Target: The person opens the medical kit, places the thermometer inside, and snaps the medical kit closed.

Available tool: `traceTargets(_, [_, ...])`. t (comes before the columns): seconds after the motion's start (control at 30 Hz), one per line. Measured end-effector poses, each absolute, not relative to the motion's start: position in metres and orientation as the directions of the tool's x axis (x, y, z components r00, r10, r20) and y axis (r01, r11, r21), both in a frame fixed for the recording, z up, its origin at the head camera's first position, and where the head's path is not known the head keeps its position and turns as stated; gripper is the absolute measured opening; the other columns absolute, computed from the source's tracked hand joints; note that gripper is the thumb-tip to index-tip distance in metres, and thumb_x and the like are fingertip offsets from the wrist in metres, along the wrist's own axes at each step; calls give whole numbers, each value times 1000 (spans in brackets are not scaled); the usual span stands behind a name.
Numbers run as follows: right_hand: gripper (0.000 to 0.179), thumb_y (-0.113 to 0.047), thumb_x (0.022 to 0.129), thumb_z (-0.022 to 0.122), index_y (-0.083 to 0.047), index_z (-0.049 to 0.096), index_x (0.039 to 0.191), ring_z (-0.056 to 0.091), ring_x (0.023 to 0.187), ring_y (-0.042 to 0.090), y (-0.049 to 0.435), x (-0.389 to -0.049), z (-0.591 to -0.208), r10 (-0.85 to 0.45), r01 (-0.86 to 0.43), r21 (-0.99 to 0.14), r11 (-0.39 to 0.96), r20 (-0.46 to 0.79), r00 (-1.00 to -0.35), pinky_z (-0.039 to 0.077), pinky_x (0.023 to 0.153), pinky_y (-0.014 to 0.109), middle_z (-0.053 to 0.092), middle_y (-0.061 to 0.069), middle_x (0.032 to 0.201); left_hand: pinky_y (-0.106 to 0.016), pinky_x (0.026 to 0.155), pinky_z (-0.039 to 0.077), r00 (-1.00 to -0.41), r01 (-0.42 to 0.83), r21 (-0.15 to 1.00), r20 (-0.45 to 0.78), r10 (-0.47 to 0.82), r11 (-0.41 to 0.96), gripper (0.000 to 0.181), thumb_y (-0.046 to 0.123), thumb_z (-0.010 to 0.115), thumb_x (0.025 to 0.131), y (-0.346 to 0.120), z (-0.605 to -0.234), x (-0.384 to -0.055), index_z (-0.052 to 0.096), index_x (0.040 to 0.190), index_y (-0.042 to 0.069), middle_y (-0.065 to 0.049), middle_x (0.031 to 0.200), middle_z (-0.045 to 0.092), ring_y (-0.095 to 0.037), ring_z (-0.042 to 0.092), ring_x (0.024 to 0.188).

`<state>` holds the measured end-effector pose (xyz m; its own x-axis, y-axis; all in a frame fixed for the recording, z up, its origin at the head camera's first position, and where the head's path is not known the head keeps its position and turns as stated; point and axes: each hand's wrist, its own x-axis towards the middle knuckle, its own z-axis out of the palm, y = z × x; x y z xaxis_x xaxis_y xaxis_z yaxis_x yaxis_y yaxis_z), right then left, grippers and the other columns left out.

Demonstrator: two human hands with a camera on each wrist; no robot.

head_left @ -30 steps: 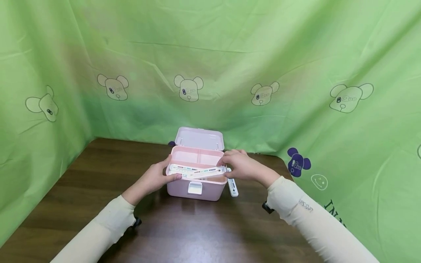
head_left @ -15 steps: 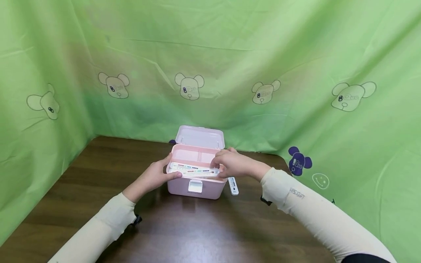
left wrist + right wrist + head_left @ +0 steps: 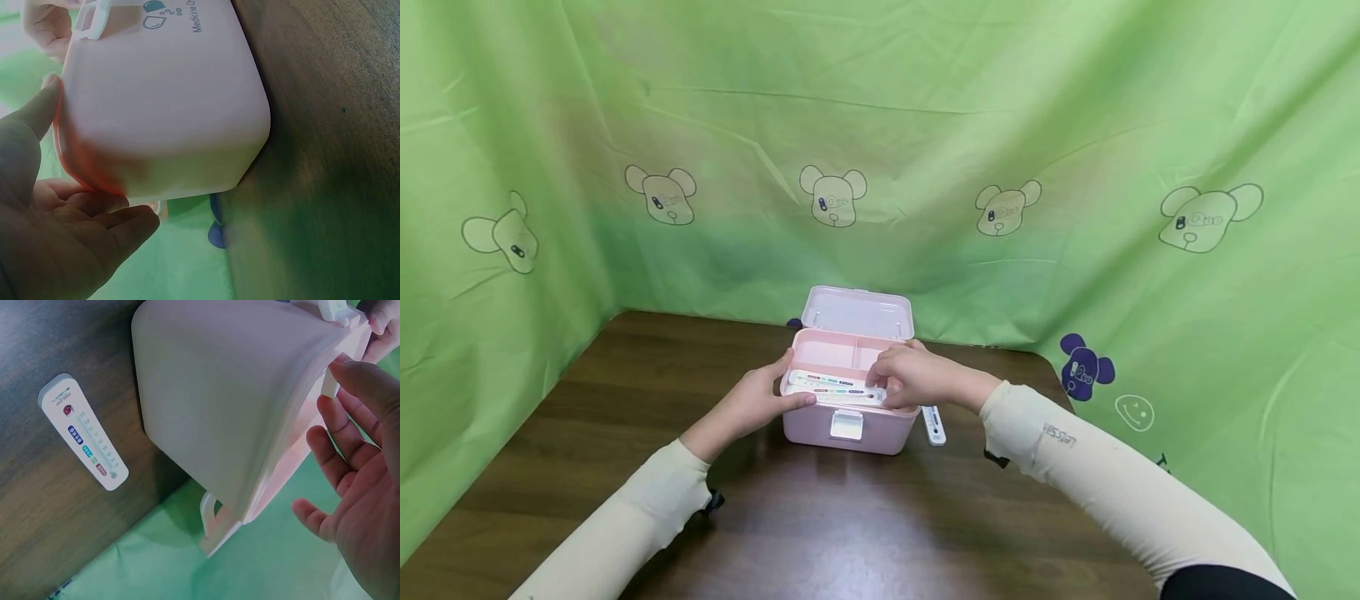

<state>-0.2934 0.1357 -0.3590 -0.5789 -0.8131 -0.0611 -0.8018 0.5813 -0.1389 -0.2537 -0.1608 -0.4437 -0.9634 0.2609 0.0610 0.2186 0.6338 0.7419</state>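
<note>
A pink medicine box (image 3: 808, 429) stands on the table with its lid (image 3: 857, 312) raised at the back. My left hand (image 3: 748, 408) holds the box's left front corner, thumb on the front rim and fingers against the left side. Inside the opening, my right hand (image 3: 925, 377) pinches the right end of a white flat thermometer (image 3: 842, 394) with coloured labels. Behind that one lies a second white thermometer (image 3: 816, 378). A further thermometer (image 3: 83, 431) lies on the table to the right of the box. The box's lower inside is hidden.
The brown wooden table (image 3: 835, 525) has a green patterned cloth (image 3: 880, 108) hanging behind and along its sides. A divided pink tray (image 3: 827, 350) sits at the back of the box. A white latch (image 3: 847, 425) hangs on the front.
My right hand has moved left and into the box opening, lowering the pinched thermometer beside the other one. The left hand has stayed on the box corner.
</note>
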Motion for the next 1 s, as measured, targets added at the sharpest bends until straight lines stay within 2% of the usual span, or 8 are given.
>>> traceTargets(0.37, [28,-18,83,81,-19,75,111,59,100,10,128,-299,-370,-832,-809,-199,553,-76,-550,32,106,53,68,-12,94,-51,110,45,-964,209,756,53,259,620,110,62,76,84,-161,-443,-253,22,163,7,-19,159,42,-32,49,141])
traceTargets(0.67, [26,-18,84,80,-18,76,109,61,101,11,126,-296,-375,-850,-831,-182,525,-56,-524,32,108,51,71,-13,94,-51,111,45,-964,212,761,59,260,614,111,64,76,83,-161,-446,-253,23,163,6,-18,159,42,-32,48,142])
traceTargets(1.0, [26,-21,86,80,-18,77,111,63,106,15,129,-296,-374,-840,-827,-167,537,-24,-542,34,111,52,73,-8,101,-51,111,45,-966,201,759,49,253,620,112,66,75,83,-162,-446,-253,22,163,7,-18,160,40,-32,47,143])
